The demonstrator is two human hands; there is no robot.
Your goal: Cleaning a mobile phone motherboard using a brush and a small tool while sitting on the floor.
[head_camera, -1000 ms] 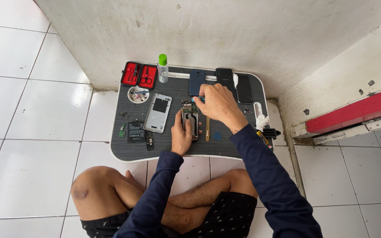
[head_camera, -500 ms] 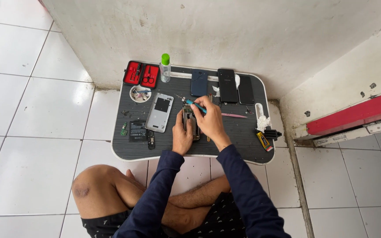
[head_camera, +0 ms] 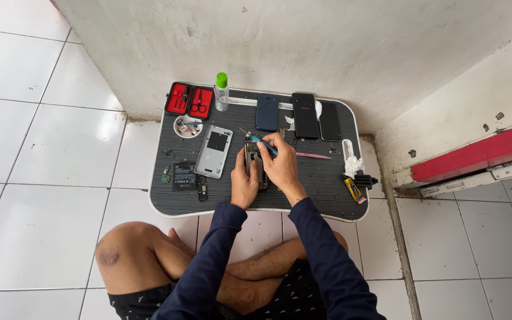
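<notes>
A person sits cross-legged on the white tile floor (head_camera: 42, 148) next to a pale wall (head_camera: 280, 41). In front of them is a low dark table (head_camera: 327, 189) with a white edge.

On the table, a silver phone back cover (head_camera: 213, 152) lies left of the hands. Two black phones (head_camera: 312, 116) lie side by side at the far edge, and a dark blue phone (head_camera: 266, 112) is just beside them. A red tool case (head_camera: 189, 99) sits open at the far left corner, with a clear bottle with a green cap (head_camera: 222, 92) next to it. A black battery (head_camera: 184, 176) lies near the front left.

The opened phone (head_camera: 253, 161) is in the middle of the table, between the two hands. The left hand (head_camera: 244, 185) is wrapped around its near end. The right hand (head_camera: 281, 165) pinches a thin blue tool (head_camera: 264, 145), with the tip down on the phone's top part, I think; it is too small to be sure. A pink pair of tweezers (head_camera: 312, 156) lies just right of the hand. A small yellow glue tube (head_camera: 354, 189) lies at the right edge.
</notes>
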